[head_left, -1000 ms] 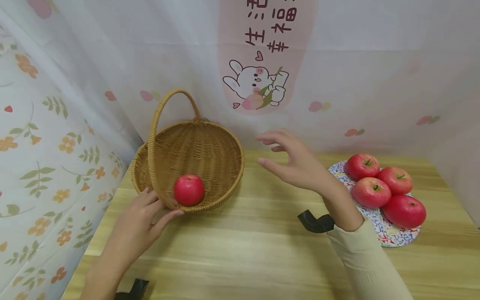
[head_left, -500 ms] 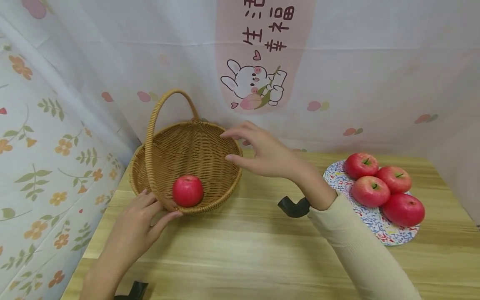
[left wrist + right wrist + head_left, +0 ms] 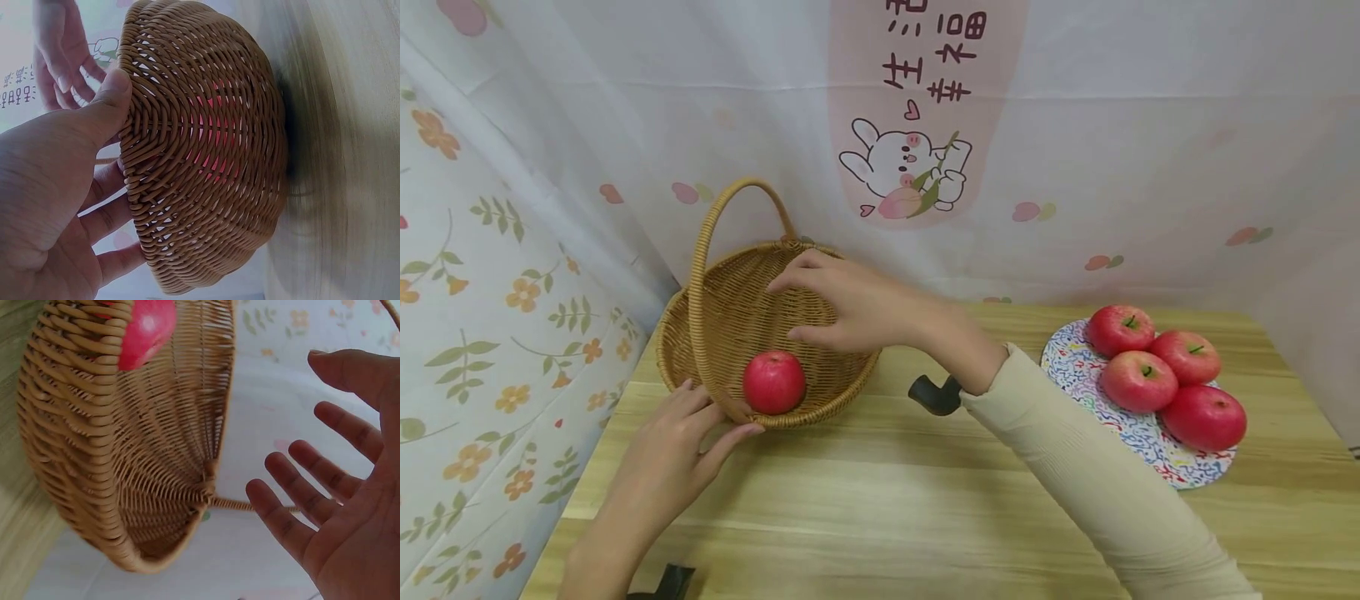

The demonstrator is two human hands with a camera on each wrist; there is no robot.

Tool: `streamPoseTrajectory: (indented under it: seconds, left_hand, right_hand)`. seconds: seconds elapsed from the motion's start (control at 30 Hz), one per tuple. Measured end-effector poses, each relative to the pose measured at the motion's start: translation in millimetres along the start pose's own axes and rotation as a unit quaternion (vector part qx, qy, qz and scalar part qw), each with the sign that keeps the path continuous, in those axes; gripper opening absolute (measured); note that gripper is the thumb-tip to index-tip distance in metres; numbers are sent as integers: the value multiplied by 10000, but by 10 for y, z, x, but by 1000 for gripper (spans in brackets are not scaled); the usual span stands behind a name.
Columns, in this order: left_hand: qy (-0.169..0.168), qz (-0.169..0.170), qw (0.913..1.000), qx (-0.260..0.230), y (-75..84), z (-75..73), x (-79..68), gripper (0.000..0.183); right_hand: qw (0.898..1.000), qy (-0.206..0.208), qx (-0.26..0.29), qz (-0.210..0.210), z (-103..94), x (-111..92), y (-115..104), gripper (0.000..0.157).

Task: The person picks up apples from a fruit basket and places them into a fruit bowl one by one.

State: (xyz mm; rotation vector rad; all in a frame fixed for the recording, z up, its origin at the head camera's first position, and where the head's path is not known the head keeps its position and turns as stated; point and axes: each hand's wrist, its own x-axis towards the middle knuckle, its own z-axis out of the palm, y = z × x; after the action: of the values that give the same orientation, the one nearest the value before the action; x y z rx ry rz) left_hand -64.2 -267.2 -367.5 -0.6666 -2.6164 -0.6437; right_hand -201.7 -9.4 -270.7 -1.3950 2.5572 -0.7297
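A brown wicker basket (image 3: 842, 392) with a tall arched handle (image 3: 697, 283) stands on the wooden table, a red apple (image 3: 774, 382) lying inside near its front rim. My left hand (image 3: 673, 450) grips the front rim at the foot of the handle; in the left wrist view its thumb (image 3: 111, 94) lies on the near side, with the fingers over the rim. Above the basket's opening hovers my right hand (image 3: 857, 304), nothing in it, fingers loosely bent and spread. The right wrist view shows that palm (image 3: 356, 550) bare and apart from the basket.
Several red apples (image 3: 1138, 381) sit on a round, colourfully patterned plate (image 3: 1075, 367) at the right of the table (image 3: 880, 508). A printed white curtain (image 3: 1075, 150) hangs close behind the basket, and a floral one (image 3: 490, 333) borders the left side.
My right hand has moved left, from beside the basket to over its opening. The left hand keeps its grip on the rim, and the apple inside stays put.
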Motion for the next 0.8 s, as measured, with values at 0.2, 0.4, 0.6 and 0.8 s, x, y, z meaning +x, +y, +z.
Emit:
streamPoseTrajectory:
  seconds: [0.2, 0.4, 0.6, 0.8]
  left_hand:
    - [31, 50, 10000, -12, -14, 3, -6, 19]
    - [36, 87, 10000, -26, -25, 7, 13, 21]
    - [17, 76, 10000, -18, -23, 12, 12, 20]
    - [13, 71, 10000, -29, -40, 6, -4, 22]
  right_hand:
    - [9987, -455, -216, -12, 12, 144, -101, 51]
    - [9958, -845, -354, -6, 47, 338, -106, 50]
    - [9922, -1165, -442, 79, 90, 484, -130, 50]
    - [9857, -1543, -646, 190, 147, 580, -172, 53]
